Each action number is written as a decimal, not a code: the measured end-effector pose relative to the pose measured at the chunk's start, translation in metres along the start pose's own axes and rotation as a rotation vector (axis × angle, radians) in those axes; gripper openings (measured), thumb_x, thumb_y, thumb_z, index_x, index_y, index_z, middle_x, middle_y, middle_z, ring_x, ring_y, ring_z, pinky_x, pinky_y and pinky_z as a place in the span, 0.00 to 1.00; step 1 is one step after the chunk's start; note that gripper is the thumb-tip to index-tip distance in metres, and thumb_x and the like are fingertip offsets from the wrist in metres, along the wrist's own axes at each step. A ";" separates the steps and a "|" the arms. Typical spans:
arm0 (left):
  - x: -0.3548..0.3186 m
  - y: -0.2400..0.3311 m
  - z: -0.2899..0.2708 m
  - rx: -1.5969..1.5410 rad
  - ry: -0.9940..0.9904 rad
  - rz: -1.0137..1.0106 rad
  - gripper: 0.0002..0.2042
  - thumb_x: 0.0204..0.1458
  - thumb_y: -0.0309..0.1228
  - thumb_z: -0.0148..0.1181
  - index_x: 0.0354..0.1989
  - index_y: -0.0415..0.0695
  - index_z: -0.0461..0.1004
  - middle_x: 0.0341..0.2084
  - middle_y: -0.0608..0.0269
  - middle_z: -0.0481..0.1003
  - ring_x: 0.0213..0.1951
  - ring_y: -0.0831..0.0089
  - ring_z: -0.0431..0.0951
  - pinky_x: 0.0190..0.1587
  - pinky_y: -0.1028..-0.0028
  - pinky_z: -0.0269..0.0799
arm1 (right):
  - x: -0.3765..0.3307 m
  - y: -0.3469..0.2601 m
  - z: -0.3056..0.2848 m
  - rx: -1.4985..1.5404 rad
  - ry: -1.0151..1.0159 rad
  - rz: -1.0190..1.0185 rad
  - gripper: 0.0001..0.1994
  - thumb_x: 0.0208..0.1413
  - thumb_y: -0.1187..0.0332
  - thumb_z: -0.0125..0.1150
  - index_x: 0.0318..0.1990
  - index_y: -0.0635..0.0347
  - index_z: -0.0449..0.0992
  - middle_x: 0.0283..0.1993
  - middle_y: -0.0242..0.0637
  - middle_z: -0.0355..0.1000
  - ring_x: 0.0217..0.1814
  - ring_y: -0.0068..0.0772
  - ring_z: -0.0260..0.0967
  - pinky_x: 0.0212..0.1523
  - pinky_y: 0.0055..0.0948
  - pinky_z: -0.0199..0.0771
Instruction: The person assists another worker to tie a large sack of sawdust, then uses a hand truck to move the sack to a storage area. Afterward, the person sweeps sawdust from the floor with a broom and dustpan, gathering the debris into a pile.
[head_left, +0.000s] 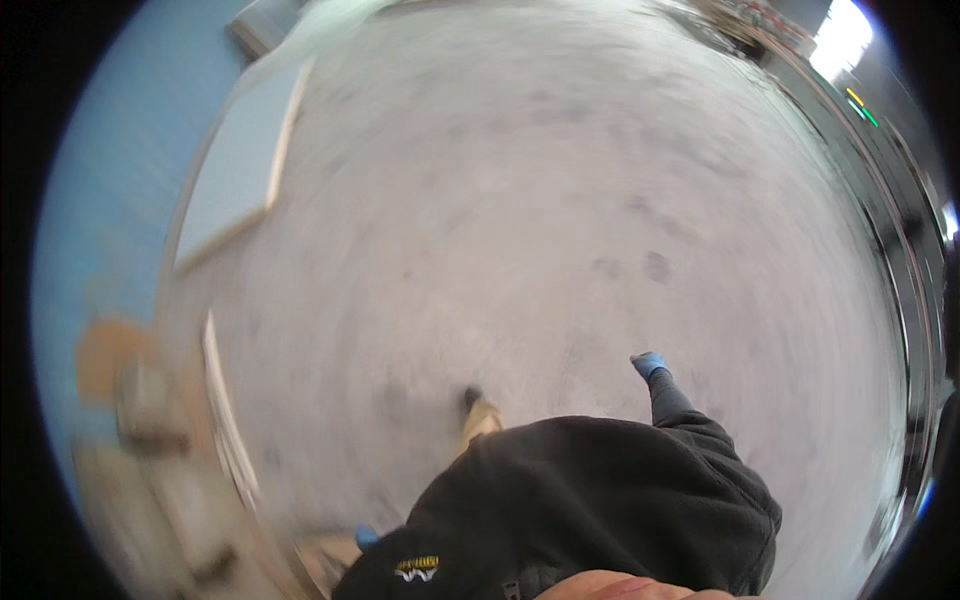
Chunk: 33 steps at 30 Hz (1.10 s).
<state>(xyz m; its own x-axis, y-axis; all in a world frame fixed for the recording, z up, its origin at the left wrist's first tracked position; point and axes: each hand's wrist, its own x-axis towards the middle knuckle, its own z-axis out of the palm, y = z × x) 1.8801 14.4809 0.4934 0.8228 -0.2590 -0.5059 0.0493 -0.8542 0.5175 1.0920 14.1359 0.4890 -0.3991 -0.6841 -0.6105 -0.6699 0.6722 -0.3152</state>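
Walking across pale grey, scuffed concrete floor (pixel 520 200), seen blurred from above. Right hand in blue glove (pixel 649 364) out past dark sleeve, over bare floor at right of body; too small and smeared to tell whether open or closed, nothing seen in it. Left hand in blue glove (pixel 366 537) low beside black fleece jacket (pixel 590 500), mostly hidden; grip state impossible to tell. Tan shoe (pixel 480 418) stepping forward ahead of jacket.

Risk, as a judgement: tripping or clipping left-side clutter while moving fast, since blurred brown cardboard boxes (pixel 115 370) and white flat strip (pixel 228 420) lie near floor's left edge.

Pale blue flat rectangular panel (pixel 240 165) at floor's upper left edge; no label readable anywhere.
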 end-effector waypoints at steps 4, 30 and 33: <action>-0.100 0.116 0.112 -0.014 -0.222 0.195 0.31 0.59 0.44 0.55 0.65 0.35 0.63 0.62 0.46 0.68 0.63 0.55 0.68 0.64 0.63 0.62 | -0.016 0.226 -0.077 0.046 0.069 0.205 0.21 0.57 0.51 0.57 0.41 0.61 0.83 0.44 0.50 0.80 0.49 0.49 0.79 0.46 0.42 0.79; -1.300 -0.076 0.788 0.038 -0.686 -0.151 0.25 0.63 0.44 0.48 0.60 0.36 0.69 0.58 0.54 0.72 0.59 0.62 0.69 0.64 0.59 0.63 | 0.245 1.058 -0.993 0.237 0.063 -0.264 0.25 0.58 0.52 0.55 0.56 0.60 0.77 0.58 0.51 0.74 0.63 0.50 0.70 0.62 0.41 0.68; -1.349 -0.031 0.862 -0.077 -0.764 -0.127 0.26 0.64 0.46 0.46 0.60 0.37 0.69 0.58 0.54 0.72 0.59 0.61 0.69 0.64 0.59 0.63 | 0.308 1.132 -1.025 -0.004 -0.022 -0.054 0.25 0.56 0.51 0.58 0.53 0.60 0.79 0.54 0.53 0.76 0.60 0.49 0.72 0.60 0.40 0.70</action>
<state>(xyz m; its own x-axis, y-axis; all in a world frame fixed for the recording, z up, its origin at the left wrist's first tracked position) 0.2807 14.4678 0.5651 0.1913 -0.4243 -0.8851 0.1794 -0.8714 0.4565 -0.4313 14.3954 0.6889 -0.3489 -0.7127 -0.6085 -0.6925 0.6336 -0.3450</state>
